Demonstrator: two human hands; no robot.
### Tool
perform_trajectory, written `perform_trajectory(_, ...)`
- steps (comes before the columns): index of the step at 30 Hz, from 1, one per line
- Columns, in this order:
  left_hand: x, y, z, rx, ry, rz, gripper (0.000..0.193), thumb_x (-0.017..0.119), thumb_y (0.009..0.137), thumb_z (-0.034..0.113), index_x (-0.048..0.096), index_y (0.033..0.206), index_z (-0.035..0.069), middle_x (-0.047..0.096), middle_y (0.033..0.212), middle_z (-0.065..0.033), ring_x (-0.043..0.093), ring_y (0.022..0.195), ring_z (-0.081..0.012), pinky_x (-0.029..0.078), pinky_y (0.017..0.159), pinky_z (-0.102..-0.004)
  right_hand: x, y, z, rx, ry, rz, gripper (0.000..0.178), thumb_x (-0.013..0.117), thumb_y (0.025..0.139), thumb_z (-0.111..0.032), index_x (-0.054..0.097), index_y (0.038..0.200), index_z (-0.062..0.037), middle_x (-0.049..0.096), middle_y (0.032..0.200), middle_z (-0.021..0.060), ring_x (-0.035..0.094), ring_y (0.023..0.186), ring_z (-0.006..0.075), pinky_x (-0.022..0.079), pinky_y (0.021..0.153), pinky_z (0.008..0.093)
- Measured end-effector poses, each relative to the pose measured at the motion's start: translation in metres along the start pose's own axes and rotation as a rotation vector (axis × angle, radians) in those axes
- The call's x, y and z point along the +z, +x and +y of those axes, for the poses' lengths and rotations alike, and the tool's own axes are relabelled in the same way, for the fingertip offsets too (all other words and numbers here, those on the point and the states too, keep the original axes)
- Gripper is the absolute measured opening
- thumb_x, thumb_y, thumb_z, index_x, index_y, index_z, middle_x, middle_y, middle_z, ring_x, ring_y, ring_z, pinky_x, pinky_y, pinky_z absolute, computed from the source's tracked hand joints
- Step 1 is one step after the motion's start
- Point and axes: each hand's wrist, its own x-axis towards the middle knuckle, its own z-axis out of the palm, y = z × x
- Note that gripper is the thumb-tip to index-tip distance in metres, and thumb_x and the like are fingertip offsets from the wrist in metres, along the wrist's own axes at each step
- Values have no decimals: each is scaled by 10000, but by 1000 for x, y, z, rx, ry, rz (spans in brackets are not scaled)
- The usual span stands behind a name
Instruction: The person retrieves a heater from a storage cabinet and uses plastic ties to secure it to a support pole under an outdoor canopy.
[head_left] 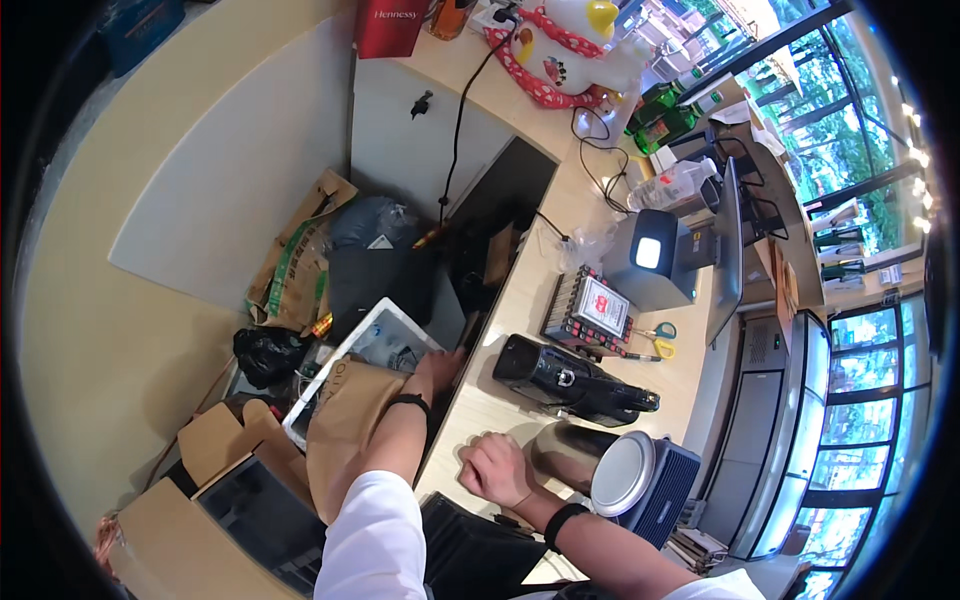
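Note:
My left hand (438,370) reaches down below the desk edge, beside a white foam box (375,325) with clear plastic inside. Its fingertips are dark and partly hidden, so I cannot tell what they touch. A brown paper bag (350,410) stands against my left forearm, in front of the box. My right hand (493,468) rests on the wooden desk (465,425) near its edge, fingers curled into a loose fist with nothing visible in it. Just right of that hand is a shiny metal cylinder (565,452); a black glossy case (570,380) lies farther off.
Left of the box are a black plastic bag (270,357), a printed paper sack (300,260) and an open cardboard box (235,440). On the desk stand a grey device (650,255), scissors (660,342), a white round lid (622,472) and green bottles (660,120). A black cable (460,120) hangs down.

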Motion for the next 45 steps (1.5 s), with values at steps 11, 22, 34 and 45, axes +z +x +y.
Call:
perform_trajectory(11, -76, -29, -5, -255, -269, 324, 135, 630, 829, 165, 749, 857, 108, 709, 989, -154, 689, 915, -355, 547, 762, -474, -4, -5, 7, 17, -57, 33, 268, 671, 691, -72, 615, 950, -112, 584, 877, 57, 591, 786, 243, 448, 659, 374)
perform_trajectory(22, -221, -160, -31, -394, -786, 1131, 147, 706, 833, 88, 738, 966, 36, 687, 871, -124, 675, 803, -241, 502, 735, -312, 2, 4, -5, -24, -23, 88, 163, 651, 697, -63, 568, 837, -79, 553, 798, 100, 569, 766, 308, 450, 667, 416)
perform_trajectory(34, -316, -560, 281, -355, -1420, 1764, 192, 688, 916, 126, 681, 1061, 0, 647, 859, -19, 367, 523, -31, 300, 472, -205, 12, -29, -2, -98, 25, 205, 119, 611, 707, -55, 555, 811, -71, 556, 819, 158, 547, 830, 373, 447, 718, 482)
perform_trajectory(45, -206, -701, 466, -271, -1797, 1539, 225, 629, 959, 177, 632, 1109, 9, 492, 732, 56, 351, 505, -13, 278, 425, -170, -104, -65, -129, -37, 1011, -253, 299, 593, 966, -265, 608, 1119, -8, 685, 951, 72, 652, 902, 218, 512, 816, 370)
